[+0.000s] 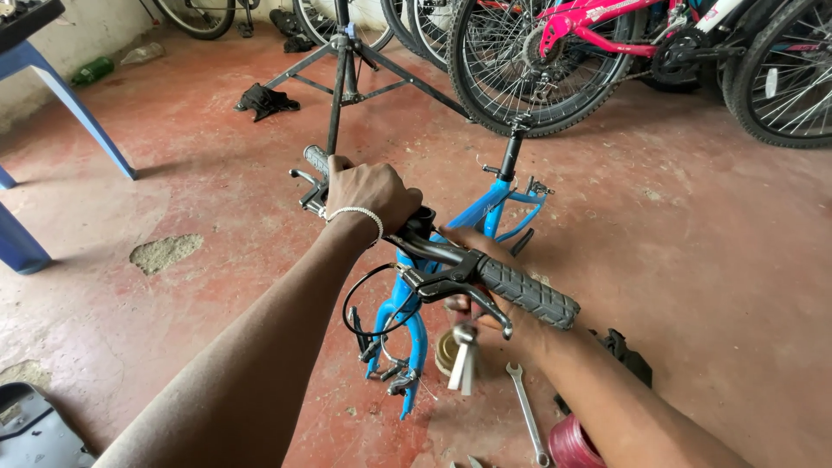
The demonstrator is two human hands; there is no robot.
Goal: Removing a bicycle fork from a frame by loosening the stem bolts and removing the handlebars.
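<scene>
**Blue frame, black handlebar: hand positions**

Blue-painted steel forms the bicycle frame (407,312), which stands wheelless on the red concrete floor (693,260) at picture centre. A black handlebar (433,251) crosses its top, running from 10 o'clock to 4 o'clock.

Left hand (368,195): The forearm enters from 7 o'clock and extends straight toward the bar. The wrist is level and carries a beaded bracelet (360,214). The fingers are fully curled over the bar, just inboard of the far rubber grip (316,159) at 10 o'clock. The hold is firm and closed around the handlebar.

Right hand (472,260): The forearm enters from 5 o'clock and passes under the near rubber grip (529,295). The hand sits below and behind the bar at the stem area, largely hidden by the brake lever (459,282). Fingers touch the bar clamp region; whether they are closed on anything cannot be told.

Surroundings:
- A black cable (355,303) loops beside the fork at 8 o'clock of the stem.
- A silver spanner (527,412) lies on the floor at 5 o'clock, near a red spool (572,444).
- A small tin (446,351) sits just below the right hand.
- A black repair stand (342,69) stands at 12 o'clock; a pink bicycle (598,35) and further wheels sit at 1 o'clock.
- Blue table legs (78,113) stand at 10 o'clock.
</scene>
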